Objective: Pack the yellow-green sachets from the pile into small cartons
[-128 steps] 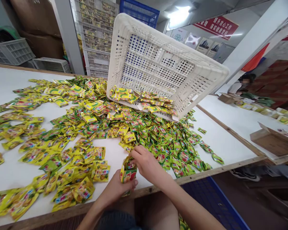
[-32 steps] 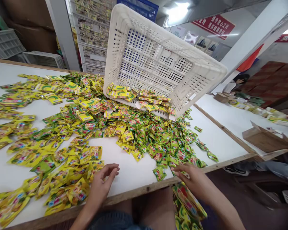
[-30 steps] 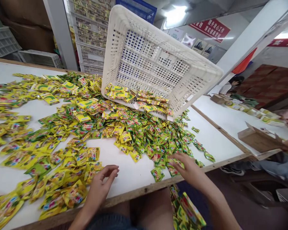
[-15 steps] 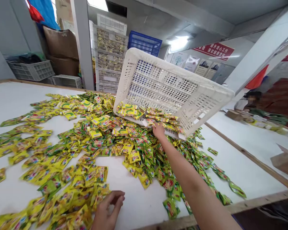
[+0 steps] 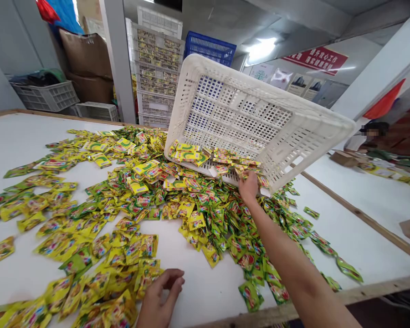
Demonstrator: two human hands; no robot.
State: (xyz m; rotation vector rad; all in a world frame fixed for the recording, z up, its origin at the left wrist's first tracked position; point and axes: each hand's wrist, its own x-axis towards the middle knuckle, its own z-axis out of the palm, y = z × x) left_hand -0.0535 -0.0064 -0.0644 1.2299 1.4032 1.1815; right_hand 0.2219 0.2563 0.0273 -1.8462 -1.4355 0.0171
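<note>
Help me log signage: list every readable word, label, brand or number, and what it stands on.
"提升 … 工作": banner, upper line; middle unclear.
"落实": banner, lower line; rest unclear.
Sachets: too small, blurred.
Boxes: too small, blurred.
Posters: too small.

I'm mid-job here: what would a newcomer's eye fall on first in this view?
Probably the big white crate near the middle, tilted so its open side faces the camera, with flat yellow boxes along its lower side. Next, the sprawl of yellow and green packets across the white table. Then the right hand, among the boxes at the crate's lower rim.
</note>
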